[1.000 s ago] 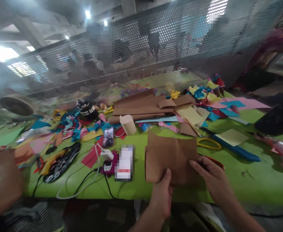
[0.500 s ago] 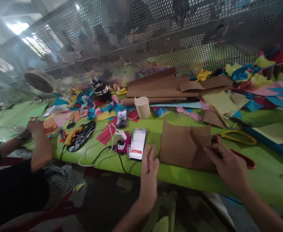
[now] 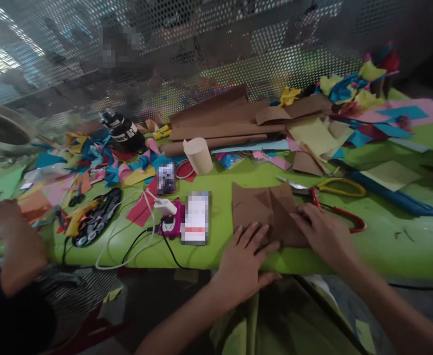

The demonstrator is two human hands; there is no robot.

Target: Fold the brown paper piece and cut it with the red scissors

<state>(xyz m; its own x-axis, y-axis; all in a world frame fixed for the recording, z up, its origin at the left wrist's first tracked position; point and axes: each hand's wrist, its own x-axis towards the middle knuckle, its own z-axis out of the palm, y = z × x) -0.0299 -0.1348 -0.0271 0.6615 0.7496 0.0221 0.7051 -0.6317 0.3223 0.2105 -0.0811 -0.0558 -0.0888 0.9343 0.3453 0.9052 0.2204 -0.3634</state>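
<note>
At lower centre of the frame, my left hand point(image 3: 246, 261) lay flat, fingers spread, on the near edge of the brown paper point(image 3: 261, 209), a matte, creased sheet with triangular folds on the green table point(image 3: 386, 246). Further right, my right hand point(image 3: 322, 234) pressed it open-palmed, grasping nothing. Red-handled scissors point(image 3: 337, 214) lay just beyond.

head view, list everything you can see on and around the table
brown sheet: 1, folded, table's near edge, under both hands
scissors: 2, yellow and red handles, right of sheet
phones: 2, left of sheet
paper cup: 1, cream, behind phones
brown rolls: several, back
scraps: many, mixed colours, left and far right
table: 1, green
co-worker's arm: 1, far left
left hand: flat on sheet
right hand: pressing sheet
</note>
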